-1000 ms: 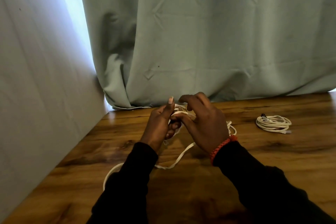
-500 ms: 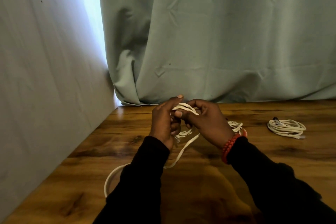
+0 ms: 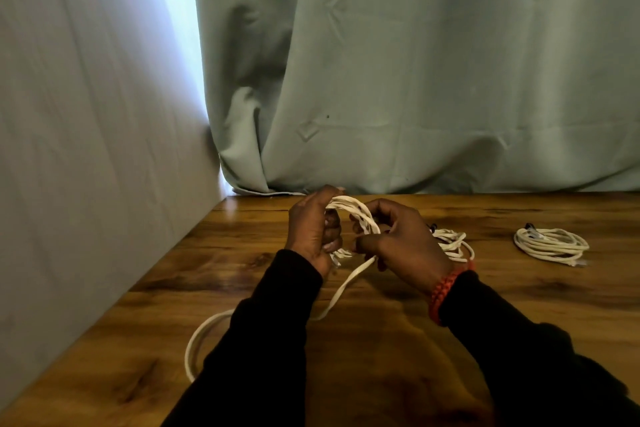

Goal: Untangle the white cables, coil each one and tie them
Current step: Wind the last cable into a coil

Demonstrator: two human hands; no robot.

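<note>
A bundle of white cable loops [image 3: 353, 210] is held above the wooden table [image 3: 381, 350]. My left hand [image 3: 311, 230] grips the loops from the left, thumb over the top. My right hand [image 3: 401, 243] has its fingers curled round the same loops on the right. A loose flat tail of this cable [image 3: 341, 291] runs down between my wrists and curves in a loop [image 3: 194, 343] at the front left. More white loops [image 3: 450, 241] lie behind my right hand. A separate coiled white cable [image 3: 550, 244] rests on the table at the right.
A grey-green curtain [image 3: 415, 80] hangs along the table's back edge. A pale wall [image 3: 86, 149] borders the table on the left. A red braided bracelet [image 3: 445, 288] circles my right wrist.
My hands have drawn slightly apart, showing more of the loops between them. The view has shifted, so everything sits a little further right and lower in the frame.
</note>
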